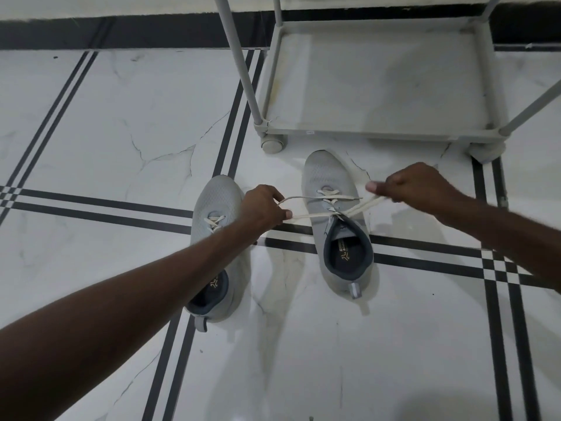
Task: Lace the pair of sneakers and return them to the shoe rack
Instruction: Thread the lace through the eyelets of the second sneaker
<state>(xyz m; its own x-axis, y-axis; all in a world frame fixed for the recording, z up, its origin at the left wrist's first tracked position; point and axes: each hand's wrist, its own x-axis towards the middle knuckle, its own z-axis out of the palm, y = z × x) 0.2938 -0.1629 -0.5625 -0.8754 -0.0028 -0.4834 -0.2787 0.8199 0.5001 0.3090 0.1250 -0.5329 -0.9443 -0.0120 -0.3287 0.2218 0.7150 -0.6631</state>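
Observation:
Two light grey sneakers stand on the tiled floor, toes pointing away from me. The right sneaker has a cream lace crossed over its tongue and pulled taut to both sides. My left hand grips the lace ends on the shoe's left. My right hand grips the lace ends on its right. The left sneaker lies partly under my left forearm, with cream lacing visible near its toe. The grey shoe rack stands just beyond the right sneaker, its bottom shelf bare.
The floor is white marble tile with black stripe lines. The rack rests on small wheels and has grey upright poles. A dark skirting band runs along the wall at the back.

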